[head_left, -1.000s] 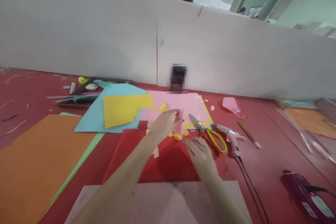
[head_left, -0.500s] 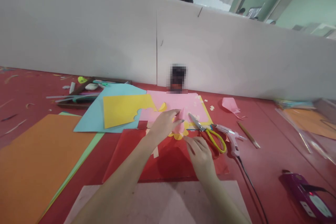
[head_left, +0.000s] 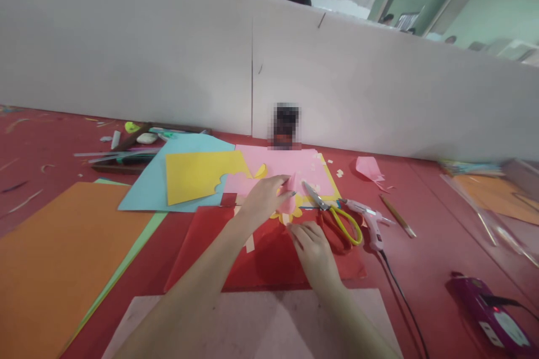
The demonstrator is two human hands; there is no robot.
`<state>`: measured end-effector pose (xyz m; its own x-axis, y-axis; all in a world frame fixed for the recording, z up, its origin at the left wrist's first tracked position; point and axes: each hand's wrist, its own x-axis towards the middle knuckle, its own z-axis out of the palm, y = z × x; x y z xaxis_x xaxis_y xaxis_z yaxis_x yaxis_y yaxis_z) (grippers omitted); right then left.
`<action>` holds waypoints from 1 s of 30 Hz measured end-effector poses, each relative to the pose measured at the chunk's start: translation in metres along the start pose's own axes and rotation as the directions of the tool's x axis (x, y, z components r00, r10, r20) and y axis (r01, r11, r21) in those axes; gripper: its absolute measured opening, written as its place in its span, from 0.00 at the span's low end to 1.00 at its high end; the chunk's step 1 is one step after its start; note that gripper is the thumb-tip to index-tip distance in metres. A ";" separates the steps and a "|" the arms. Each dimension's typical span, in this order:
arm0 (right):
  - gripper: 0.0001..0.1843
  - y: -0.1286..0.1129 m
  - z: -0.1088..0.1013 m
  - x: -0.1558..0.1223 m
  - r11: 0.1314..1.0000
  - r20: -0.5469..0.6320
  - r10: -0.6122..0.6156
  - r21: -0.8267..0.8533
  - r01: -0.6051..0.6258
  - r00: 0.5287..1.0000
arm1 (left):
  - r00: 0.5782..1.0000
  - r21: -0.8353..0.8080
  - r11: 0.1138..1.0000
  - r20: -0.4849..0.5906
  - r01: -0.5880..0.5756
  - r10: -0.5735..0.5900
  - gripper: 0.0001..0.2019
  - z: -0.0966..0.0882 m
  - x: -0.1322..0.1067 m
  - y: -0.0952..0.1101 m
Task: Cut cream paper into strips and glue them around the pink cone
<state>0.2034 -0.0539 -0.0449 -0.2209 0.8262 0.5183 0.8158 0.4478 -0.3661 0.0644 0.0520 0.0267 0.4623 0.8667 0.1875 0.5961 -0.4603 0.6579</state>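
Note:
My left hand (head_left: 263, 197) pinches an upright pink paper piece (head_left: 288, 202), which stands over a yellow scalloped paper flower (head_left: 296, 212). Just in front of the flower, my right hand (head_left: 309, 235) has its fingers closed together, with the fingertips at the lower end of a small pale paper strip (head_left: 286, 217). Part of the flower is hidden by the pink piece and my fingers. Under both hands lies red paper (head_left: 269, 263). Yellow-handled scissors (head_left: 337, 216) rest open-bladed to the right of them.
A pink glue gun (head_left: 370, 221) and a wooden-handled tool (head_left: 398, 215) lie on the right, with a purple power strip (head_left: 490, 311) nearer me. Yellow cut paper (head_left: 197, 176), blue paper (head_left: 143, 190) and orange paper (head_left: 76, 258) spread leftward. A white partition (head_left: 379, 90) stands behind.
My right hand has shifted slightly left, to the flower's lower edge, where the pale strip now shows. My left hand stays in place with the pink piece.

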 end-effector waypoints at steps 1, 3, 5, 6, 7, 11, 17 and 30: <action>0.13 -0.001 0.000 0.000 1.000 0.008 0.006 0.000 -0.006 1.000 | 1.000 -0.005 1.000 -0.001 -0.002 0.002 0.15 0.000 0.000 0.000; 0.12 -0.002 0.000 0.000 1.000 0.023 0.005 0.005 -0.005 1.000 | 1.000 -0.012 1.000 -0.005 -0.003 0.003 0.15 -0.001 0.000 0.001; 0.12 -0.004 0.000 0.001 1.000 0.029 -0.001 0.016 0.000 1.000 | 1.000 -0.013 1.000 -0.002 0.001 -0.002 0.15 -0.001 0.000 0.002; 0.12 -0.005 0.000 0.001 1.000 0.030 -0.003 0.023 0.002 1.000 | 1.000 -0.012 1.000 0.000 0.006 -0.006 0.15 -0.002 0.000 0.003; 0.12 -0.005 0.000 0.002 1.000 0.032 -0.004 0.030 0.003 0.999 | 1.000 -0.009 1.000 0.002 0.013 -0.013 0.15 -0.002 0.000 0.003; 0.12 -0.005 0.000 0.001 0.999 0.058 0.011 0.040 -0.013 0.998 | 1.000 -0.003 1.000 0.004 0.028 -0.028 0.15 -0.002 0.000 0.004; 0.11 -0.008 0.000 0.002 1.000 0.087 0.026 0.015 -0.027 0.996 | 1.000 0.004 1.000 0.007 0.025 -0.025 0.15 -0.001 0.000 0.003; 0.11 0.009 0.000 0.007 0.982 -0.093 0.179 -0.039 -0.183 0.979 | 1.000 0.012 1.000 0.000 0.016 -0.016 0.17 0.001 0.000 0.000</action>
<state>0.2096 -0.0438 -0.0447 -0.0206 0.8573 0.5144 0.8625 0.2755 -0.4245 0.0652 0.0518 0.0262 0.4529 0.8739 0.1765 0.6114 -0.4485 0.6520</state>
